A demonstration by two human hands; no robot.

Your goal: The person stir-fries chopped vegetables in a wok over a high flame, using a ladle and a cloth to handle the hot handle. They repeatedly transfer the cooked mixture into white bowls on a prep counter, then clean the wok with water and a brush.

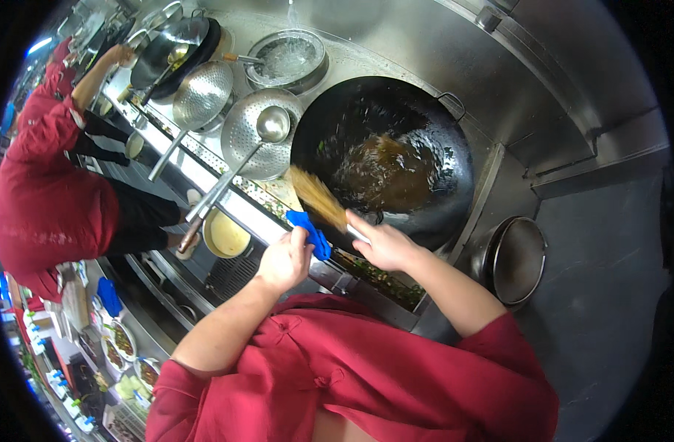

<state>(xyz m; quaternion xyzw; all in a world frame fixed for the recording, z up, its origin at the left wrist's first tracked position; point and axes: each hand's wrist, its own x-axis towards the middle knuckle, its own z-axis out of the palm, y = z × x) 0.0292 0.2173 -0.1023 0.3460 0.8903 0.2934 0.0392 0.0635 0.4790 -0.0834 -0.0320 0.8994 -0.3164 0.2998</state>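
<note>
My right hand (389, 243) grips the light handle of a bamboo wok brush (320, 198). Its bristles point up and left, over the near left rim of a large black wok (337, 119). Brownish liquid (395, 174) lies swirling in the bottom of that wok. In my left hand (286, 261) is a folded blue cloth (309, 235), held just outside the wok's near edge. A steel ladle (273, 124) rests across a perforated strainer (238, 124) left of the wok, its handle reaching out over the counter's front edge.
Water runs into a steel basin (292, 58) behind the strainer. A second strainer (203, 94) sits farther left. Stacked metal pots (519, 259) stand at right. Below the counter edge is a pot of yellowish liquid (226, 235). A co-worker in red (55, 199) works at another wok (160, 63).
</note>
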